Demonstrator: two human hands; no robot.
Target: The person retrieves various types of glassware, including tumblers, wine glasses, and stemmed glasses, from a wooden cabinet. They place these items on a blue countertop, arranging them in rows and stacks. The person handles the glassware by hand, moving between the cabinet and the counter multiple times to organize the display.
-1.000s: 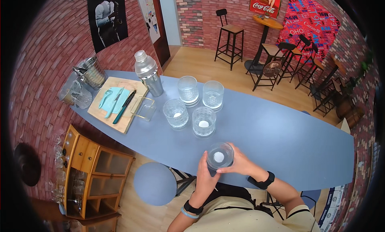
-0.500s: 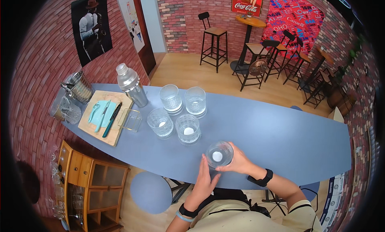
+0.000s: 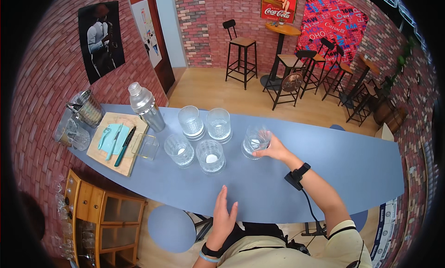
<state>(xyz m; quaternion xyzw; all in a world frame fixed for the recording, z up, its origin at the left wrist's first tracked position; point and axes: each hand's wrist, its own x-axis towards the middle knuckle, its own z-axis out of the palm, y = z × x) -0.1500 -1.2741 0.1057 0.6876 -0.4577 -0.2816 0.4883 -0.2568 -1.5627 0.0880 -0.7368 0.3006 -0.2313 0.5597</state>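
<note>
My right hand wraps round a clear drinking glass from its right side, over the middle of the blue-grey counter. Whether that glass touches the counter is hard to tell. To its left, several matching glasses stand upright in a loose cluster; the closest is a cut-pattern tumbler, with another tumbler beside it. Behind those two are a back-left tumbler and a back-right tumbler. My left hand, fingers stretched and holding nothing, is near the counter's front edge.
A steel cocktail shaker stands left of the glasses, beside a gold-edged clear holder. The wooden cutting board carries a dark knife and turquoise tools. An ice bucket and glass jugs crowd the left end. A round stool stands below.
The held glass has moved away from me across the counter in my right hand. My left hand has let go of it and drawn back toward me.
</note>
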